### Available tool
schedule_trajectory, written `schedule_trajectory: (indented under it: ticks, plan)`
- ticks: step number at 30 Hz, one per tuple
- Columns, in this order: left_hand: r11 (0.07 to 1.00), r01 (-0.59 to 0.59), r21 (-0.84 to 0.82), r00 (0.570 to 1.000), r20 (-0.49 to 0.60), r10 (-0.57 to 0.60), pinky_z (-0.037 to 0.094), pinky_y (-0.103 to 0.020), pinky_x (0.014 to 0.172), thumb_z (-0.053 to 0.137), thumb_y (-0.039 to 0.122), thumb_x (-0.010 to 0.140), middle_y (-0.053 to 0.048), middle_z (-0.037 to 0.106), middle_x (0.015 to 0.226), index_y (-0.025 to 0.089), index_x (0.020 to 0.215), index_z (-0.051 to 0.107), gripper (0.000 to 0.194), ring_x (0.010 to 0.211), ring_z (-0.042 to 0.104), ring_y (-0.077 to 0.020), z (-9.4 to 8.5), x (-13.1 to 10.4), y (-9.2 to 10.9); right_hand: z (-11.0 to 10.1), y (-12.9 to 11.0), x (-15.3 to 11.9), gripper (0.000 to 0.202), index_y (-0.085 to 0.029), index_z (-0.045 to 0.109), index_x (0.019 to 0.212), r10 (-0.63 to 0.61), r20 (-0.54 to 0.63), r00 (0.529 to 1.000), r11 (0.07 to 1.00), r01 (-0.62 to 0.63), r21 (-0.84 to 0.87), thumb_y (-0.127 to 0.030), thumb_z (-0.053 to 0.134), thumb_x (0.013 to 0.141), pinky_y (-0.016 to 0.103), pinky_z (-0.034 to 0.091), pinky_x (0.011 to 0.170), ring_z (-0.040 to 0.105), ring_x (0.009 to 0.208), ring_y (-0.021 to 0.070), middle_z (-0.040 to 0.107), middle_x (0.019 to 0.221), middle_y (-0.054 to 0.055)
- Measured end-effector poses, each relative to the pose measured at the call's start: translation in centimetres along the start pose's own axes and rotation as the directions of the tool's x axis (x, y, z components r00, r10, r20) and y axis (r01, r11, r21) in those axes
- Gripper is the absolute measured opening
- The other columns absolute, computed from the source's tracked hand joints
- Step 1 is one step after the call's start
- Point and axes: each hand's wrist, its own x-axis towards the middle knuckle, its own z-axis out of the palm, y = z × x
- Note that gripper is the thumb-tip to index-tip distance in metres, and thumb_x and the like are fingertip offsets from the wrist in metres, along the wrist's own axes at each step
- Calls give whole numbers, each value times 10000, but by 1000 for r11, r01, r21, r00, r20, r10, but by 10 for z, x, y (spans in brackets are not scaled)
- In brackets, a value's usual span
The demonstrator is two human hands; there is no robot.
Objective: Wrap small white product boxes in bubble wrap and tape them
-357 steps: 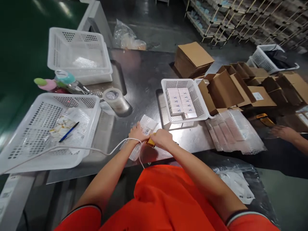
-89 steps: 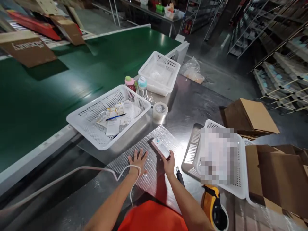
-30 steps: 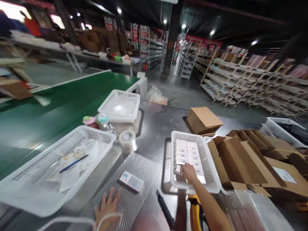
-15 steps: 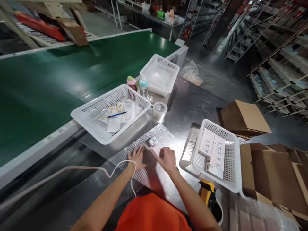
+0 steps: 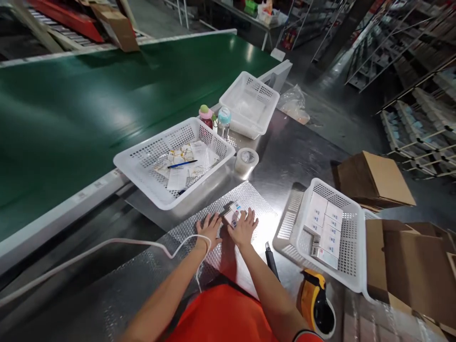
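My left hand [image 5: 209,232] lies open with spread fingers on a sheet of bubble wrap [image 5: 251,194], its fingertips just left of some small white boxes [image 5: 232,217]. My right hand [image 5: 243,229] is also open, its fingers spread over the near right side of those boxes, which partly hides them. The boxes carry small printed marks and rest on the wrap. A white cord [image 5: 156,244] crosses my left wrist. To the right of my right forearm, a dark-handled utility knife [image 5: 271,261] lies on the metal table.
A basket [image 5: 348,275] of similar white boxes stands right, near a yellow-and-black tape dispenser [image 5: 313,289] and cardboard [image 5: 409,256]. Beyond the wrap are a tape roll [image 5: 246,164], a basket [image 5: 162,202] with papers and a pen, two bottles [image 5: 224,124], another basket [image 5: 261,126] and a green conveyor [image 5: 89,104].
My right hand has gone from pinching at the box to lying spread on the boxes. The utility knife now shows beside my right forearm. The whole view has shifted slightly.
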Motion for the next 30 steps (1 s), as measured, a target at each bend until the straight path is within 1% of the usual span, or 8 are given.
schedule_trajectory:
  ticks: [4,7,10,13,16,21,26,30]
  plan:
    - [911,-48,-409,977,-207,-42,272,-597,1226,641,281,871,-161,518,1554,192,1240,706,385,1480,386,-378,4,3,10,-1,7,3,670,-150,501,1354,27,69,997,999,-30,45,-412,755,792,534,388,1048,526,1266,374,568,1387,222]
    - [477,138,-868,970,22,-242,550,-435,973,620,291,888,-116,747,1025,165,918,698,151,1030,705,-269,13,15,27,4,12,2,658,-158,474,1390,9,54,999,999,-12,51,-413,727,838,532,378,1060,532,1258,357,572,1392,216]
    - [205,296,-933,924,226,-309,580,-335,670,566,346,938,-19,653,682,173,809,576,217,631,677,-171,21,29,43,1,31,14,708,-178,447,1436,2,63,998,995,-8,103,-426,725,834,519,389,1071,510,1300,348,562,1413,198]
    - [118,324,-939,907,273,-322,545,-281,556,607,383,928,18,601,597,198,767,505,266,520,629,-138,24,37,49,-15,65,49,559,-155,503,1391,30,64,998,986,-40,160,-382,639,898,424,455,1021,560,1250,295,591,1367,183]
    - [37,335,-942,892,304,-334,543,-268,545,709,420,865,27,589,572,206,729,478,343,508,636,-136,24,40,49,-35,97,90,397,-138,559,1341,127,85,988,992,-128,1,-277,527,970,371,470,977,595,1200,267,617,1322,189]
    - [-33,313,-949,884,304,-356,555,-280,599,704,420,873,29,588,561,193,719,489,348,519,650,-133,25,39,51,-55,116,124,298,-134,676,1200,190,196,962,976,-162,-148,-252,603,937,387,481,891,643,1098,300,677,1191,190]
    - [-10,300,-954,888,283,-363,578,-279,603,751,449,819,25,611,575,197,720,513,361,525,644,-125,27,39,53,-72,104,116,146,-185,769,894,71,252,965,992,-42,-121,-227,630,911,345,480,903,654,1074,266,719,1101,121]
    - [85,289,-953,902,242,-356,580,-312,614,753,468,794,11,618,577,211,676,524,364,565,668,-159,27,43,52,-57,69,61,182,-204,769,930,-238,258,936,970,213,122,-129,606,899,292,522,919,694,1037,211,752,1103,57]
